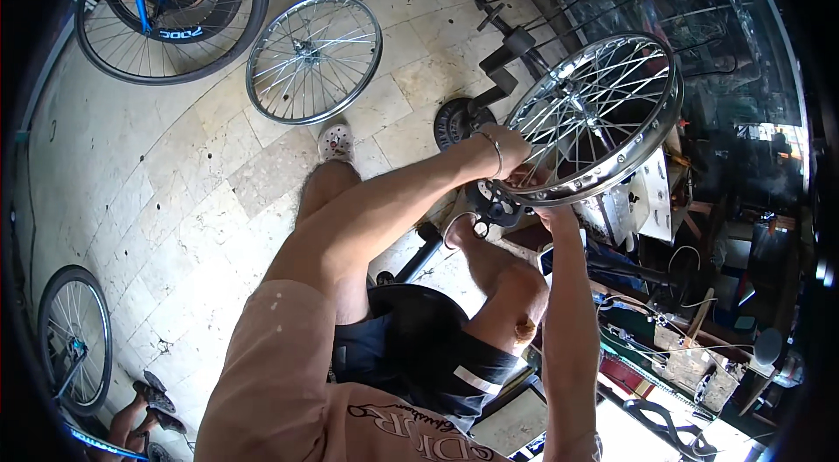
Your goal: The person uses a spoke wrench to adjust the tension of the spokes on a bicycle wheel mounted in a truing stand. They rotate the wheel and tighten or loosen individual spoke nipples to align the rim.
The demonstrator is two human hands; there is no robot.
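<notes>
Just past both hands, a shiny bike wheel [573, 102] with lots of thin spokes is held up at a tilt. At its near edge, the left hand [509, 152] is curled by the spokes, but I cannot tell what its fingers pinch. Close by, the right hand [556, 215] comes up under the rim [603, 185], which hides its fingers, so I cannot tell its grip. Left of both hands, another wheel [306, 49] rests on the floor [201, 165].
</notes>
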